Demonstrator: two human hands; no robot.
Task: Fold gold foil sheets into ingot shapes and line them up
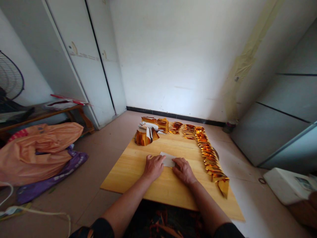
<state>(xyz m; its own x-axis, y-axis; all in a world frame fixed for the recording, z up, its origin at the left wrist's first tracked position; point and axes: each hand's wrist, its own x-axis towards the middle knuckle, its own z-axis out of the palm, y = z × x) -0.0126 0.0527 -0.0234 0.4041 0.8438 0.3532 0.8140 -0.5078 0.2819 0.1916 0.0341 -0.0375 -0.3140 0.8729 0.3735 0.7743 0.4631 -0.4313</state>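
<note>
My left hand (154,166) and my right hand (182,170) lie side by side on a small white sheet of paper (168,160), pressing it flat on a wooden board (128,172). The sheet shows between and beyond the fingers; part of it is hidden under both hands. A row of folded gold foil pieces (210,158) runs along the board's right edge, ending near the front right corner. Beyond my hands sits a curled bundle of gold foil sheets (145,136), and stacks of gold paper (158,124) stand at the far edge.
The board lies on a tiled floor. An orange plastic bag (39,148) and a purple bag (49,180) lie at left below a low wooden bench (49,114). A fan (10,79) stands far left. A white box (287,185) sits at right, near grey cabinets.
</note>
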